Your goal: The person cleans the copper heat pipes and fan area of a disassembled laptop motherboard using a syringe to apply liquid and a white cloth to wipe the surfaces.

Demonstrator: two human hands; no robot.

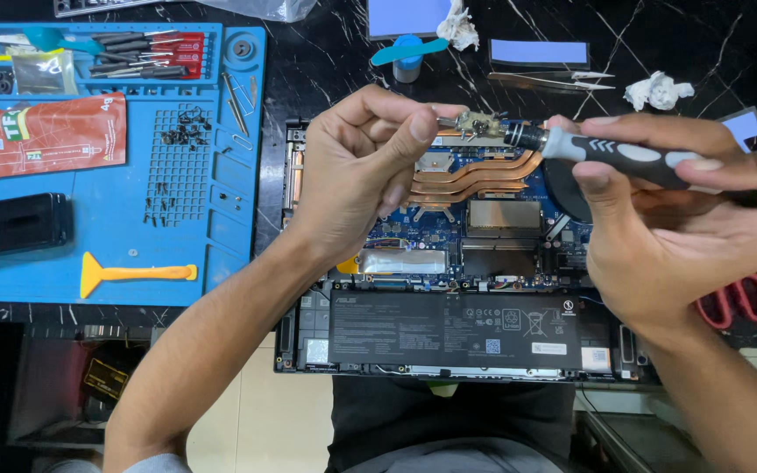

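The left hand [357, 171] pinches a small metal bracket [475, 125]; the right hand [650, 228] grips a screwdriver [624, 158] against it. A slip could drop the bracket onto the open laptop [457, 263] beneath both hands

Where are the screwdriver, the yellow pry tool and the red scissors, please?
screwdriver [633, 158], head view, on its grey and black handle.
yellow pry tool [133, 273], head view, on its shaft, lying on the blue mat.
red scissors [742, 300], head view, on a handle loop.

Bright, even overhead light — sharp focus, soft shadows, little glare.
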